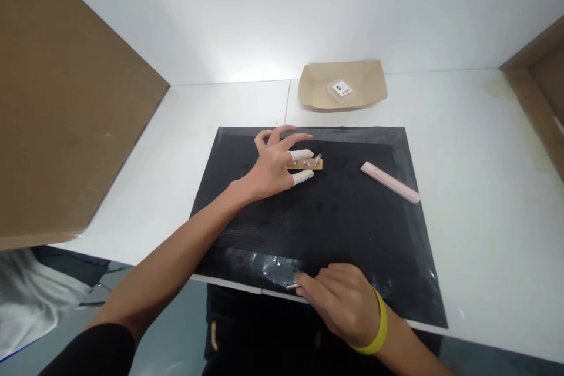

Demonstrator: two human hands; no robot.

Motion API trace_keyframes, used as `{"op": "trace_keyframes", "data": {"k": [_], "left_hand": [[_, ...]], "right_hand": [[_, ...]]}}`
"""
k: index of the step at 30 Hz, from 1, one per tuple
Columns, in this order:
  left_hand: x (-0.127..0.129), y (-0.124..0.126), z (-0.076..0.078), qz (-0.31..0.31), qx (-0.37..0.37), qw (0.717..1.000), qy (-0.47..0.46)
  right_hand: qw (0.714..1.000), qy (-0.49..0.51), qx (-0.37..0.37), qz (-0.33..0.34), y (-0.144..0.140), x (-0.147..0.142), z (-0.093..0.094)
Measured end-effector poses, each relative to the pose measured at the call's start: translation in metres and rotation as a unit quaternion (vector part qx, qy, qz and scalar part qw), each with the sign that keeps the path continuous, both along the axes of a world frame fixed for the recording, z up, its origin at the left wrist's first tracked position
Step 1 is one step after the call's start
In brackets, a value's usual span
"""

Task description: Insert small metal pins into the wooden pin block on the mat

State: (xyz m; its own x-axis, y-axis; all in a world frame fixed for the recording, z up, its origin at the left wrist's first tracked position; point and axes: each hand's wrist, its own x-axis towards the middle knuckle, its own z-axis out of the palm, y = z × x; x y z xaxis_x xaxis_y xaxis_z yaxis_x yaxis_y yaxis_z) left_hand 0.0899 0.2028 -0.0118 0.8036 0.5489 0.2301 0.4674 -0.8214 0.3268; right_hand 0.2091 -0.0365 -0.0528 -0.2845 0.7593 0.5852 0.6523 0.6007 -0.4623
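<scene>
My left hand [275, 165] reaches out over the black mat [352, 229]. Its thumb and forefinger wear white finger cots and pinch a small tan wooden block [314, 164] with metal screws standing in it. The other fingers are spread. My right hand [341, 299], with a yellow wristband [379, 329], rests at the mat's near edge. Its fingers are closed on a small metal piece [292, 286] that pokes out at the fingertips.
A pink flat stick [390, 182] lies on the mat to the right. A brown paper tray [342, 83] holding a small clear packet [341, 90] sits behind the mat. Brown cardboard walls [66, 106] stand at the left and right of the white table [484, 147].
</scene>
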Motion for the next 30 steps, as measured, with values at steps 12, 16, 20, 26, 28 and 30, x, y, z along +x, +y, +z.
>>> {"op": "trace_keyframes", "data": {"k": [12,16,20,26,28,30], "left_hand": [[-0.003,0.009,0.003,-0.020,-0.003,1.000,0.021],[-0.003,0.010,0.002,-0.018,-0.009,1.000,0.019],[-0.002,0.012,0.001,0.006,-0.004,1.000,0.000],[-0.001,0.014,0.006,-0.004,-0.025,1.000,0.014],[-0.001,0.014,0.008,-0.011,-0.031,0.999,0.026],[-0.002,0.013,0.010,-0.025,-0.037,0.998,0.043]], "right_hand": [[1.000,0.009,0.005,-0.006,-0.001,0.000,-0.002],[1.000,0.009,0.000,-0.002,0.000,0.000,-0.001],[1.000,0.008,-0.003,-0.002,0.000,0.000,0.000],[1.000,0.006,0.001,-0.005,0.000,0.000,-0.001],[1.000,0.008,0.003,-0.003,0.000,0.000,-0.002],[1.000,0.007,0.001,-0.005,-0.001,-0.001,-0.002]]}}
